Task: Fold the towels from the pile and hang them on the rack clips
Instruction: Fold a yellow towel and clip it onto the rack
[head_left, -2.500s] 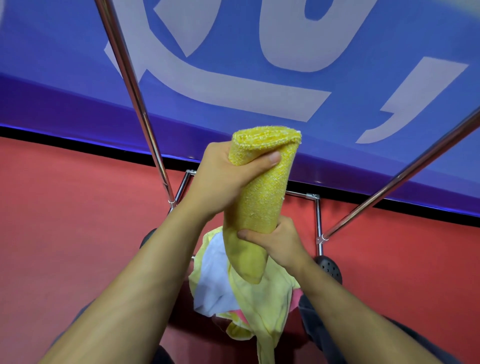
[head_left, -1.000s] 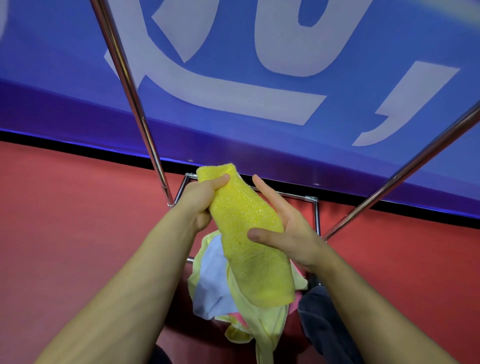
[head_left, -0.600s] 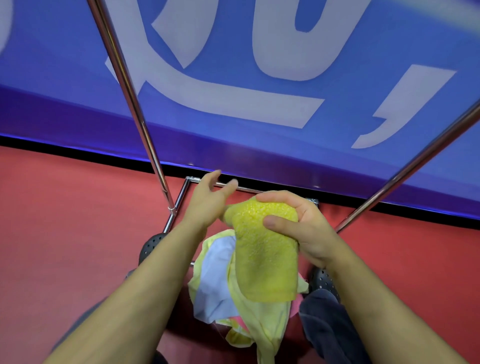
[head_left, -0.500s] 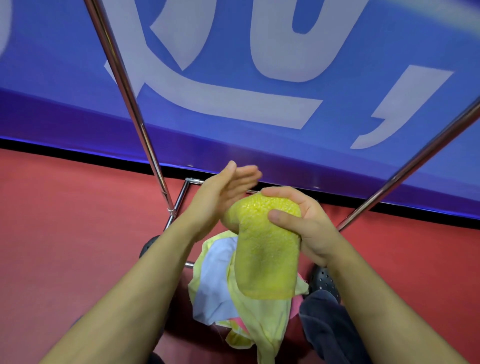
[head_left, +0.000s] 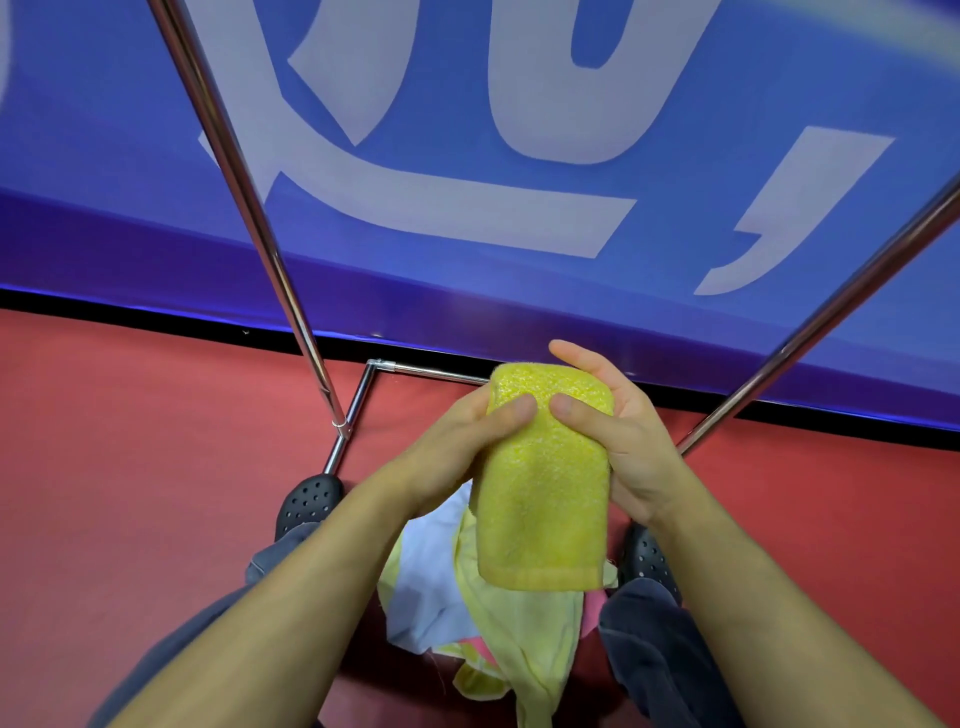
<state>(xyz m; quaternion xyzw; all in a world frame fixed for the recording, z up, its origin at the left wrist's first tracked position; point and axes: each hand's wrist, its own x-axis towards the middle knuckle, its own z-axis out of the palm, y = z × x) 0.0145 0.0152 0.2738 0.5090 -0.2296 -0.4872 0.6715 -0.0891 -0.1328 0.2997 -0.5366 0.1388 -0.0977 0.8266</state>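
Note:
A folded yellow towel (head_left: 543, 493) hangs in front of me, its fold at the top and its hem at the bottom. My left hand (head_left: 457, 447) grips its upper left side, thumb across the front. My right hand (head_left: 618, 441) holds the upper right side, thumb on the front and fingers behind. Below it lies the pile of towels (head_left: 467, 608), pale yellow, white and pink, on the red floor between my feet. The rack's metal poles (head_left: 249, 218) rise on the left and right; no clips are in view.
The rack's base bar (head_left: 431, 370) runs along the floor by a blue banner wall (head_left: 467, 156). The right pole (head_left: 831, 322) slants up to the right. My black perforated shoes (head_left: 306, 501) stand on either side of the pile on the red floor (head_left: 130, 467).
The towel came down from higher up and was folded shorter. My left hand let go for a moment, then took hold of the top again, so both hands now hold it.

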